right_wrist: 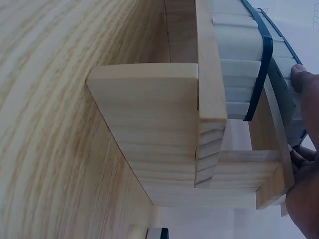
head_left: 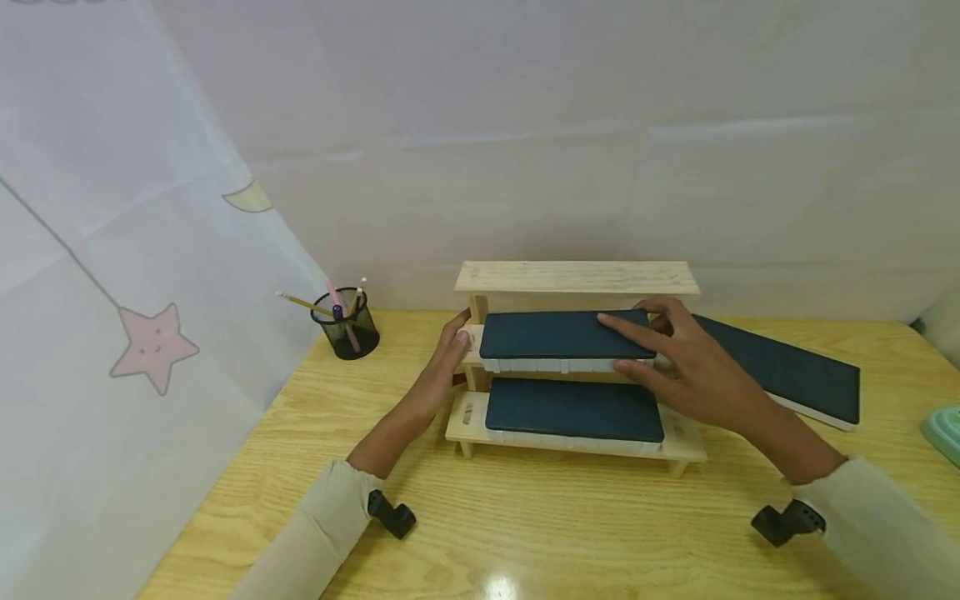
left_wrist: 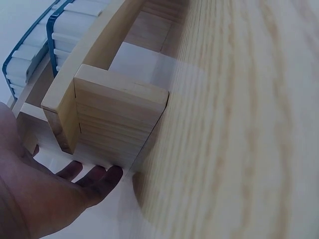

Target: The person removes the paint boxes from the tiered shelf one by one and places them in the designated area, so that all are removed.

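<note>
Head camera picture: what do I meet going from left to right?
Pink star, yellow moon, pencil cup, left hand, upper dark-topped box, dark-topped box on the table, green thing at the edge.

A: What colour is the upper box (head_left: 555, 335) under the right hand (head_left: 690, 371)?
B: Dark navy lid, white sides. The lower box (head_left: 574, 408), between the hands, matches.
A: And the rack (head_left: 577, 277) by the left hand (head_left: 429, 385)?
B: Pale cream wood, finely grained. The table (head_left: 555, 508) beneath both hands is yellower, with streaky grain.
A: Left of the left hand?
B: A black mesh cup (head_left: 363, 340), then a pink star (head_left: 153, 346) with a grey outline on the white backdrop (head_left: 487, 150).
A: Right of the right hand?
B: A mint-green object (head_left: 945, 433).
</note>
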Available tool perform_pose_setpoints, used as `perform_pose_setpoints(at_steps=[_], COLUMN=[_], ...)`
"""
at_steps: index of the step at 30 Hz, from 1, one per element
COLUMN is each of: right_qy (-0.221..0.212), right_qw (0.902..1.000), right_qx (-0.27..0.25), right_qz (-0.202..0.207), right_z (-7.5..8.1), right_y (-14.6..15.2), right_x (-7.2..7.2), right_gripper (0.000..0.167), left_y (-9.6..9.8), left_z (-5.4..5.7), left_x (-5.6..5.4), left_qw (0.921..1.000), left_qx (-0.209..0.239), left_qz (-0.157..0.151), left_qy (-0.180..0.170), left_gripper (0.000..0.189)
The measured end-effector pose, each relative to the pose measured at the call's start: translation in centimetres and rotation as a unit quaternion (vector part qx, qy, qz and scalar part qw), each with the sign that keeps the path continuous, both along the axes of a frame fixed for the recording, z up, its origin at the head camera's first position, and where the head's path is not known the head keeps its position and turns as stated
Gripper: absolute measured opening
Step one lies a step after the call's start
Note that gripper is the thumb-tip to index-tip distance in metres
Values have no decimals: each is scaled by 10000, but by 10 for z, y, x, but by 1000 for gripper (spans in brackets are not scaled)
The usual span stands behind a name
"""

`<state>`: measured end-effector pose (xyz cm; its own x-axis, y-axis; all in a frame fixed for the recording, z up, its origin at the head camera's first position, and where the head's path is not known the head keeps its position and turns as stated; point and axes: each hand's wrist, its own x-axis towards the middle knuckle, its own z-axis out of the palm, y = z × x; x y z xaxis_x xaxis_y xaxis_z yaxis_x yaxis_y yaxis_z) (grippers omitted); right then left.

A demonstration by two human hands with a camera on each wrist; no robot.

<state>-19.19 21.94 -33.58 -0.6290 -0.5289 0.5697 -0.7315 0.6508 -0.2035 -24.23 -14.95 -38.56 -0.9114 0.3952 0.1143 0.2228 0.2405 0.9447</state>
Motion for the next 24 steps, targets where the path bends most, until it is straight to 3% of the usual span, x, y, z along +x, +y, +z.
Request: perform_pose_setpoints(at_steps=[18, 24], right_qy=[95, 325], right_qw=[9994, 9990], right_qx=[-325, -284], right_qz=[-14, -122], right_z=[11, 16], right_y=[18, 28], right_x=[15, 20], right_gripper=[63, 58], left_y=[1, 0], left_z=[2, 0], left_x=[1, 0], left_qw=[10000, 10000], left_qx=[-35, 19], left_qz=[57, 72], left_qy=[-7, 3], left_gripper=[54, 55])
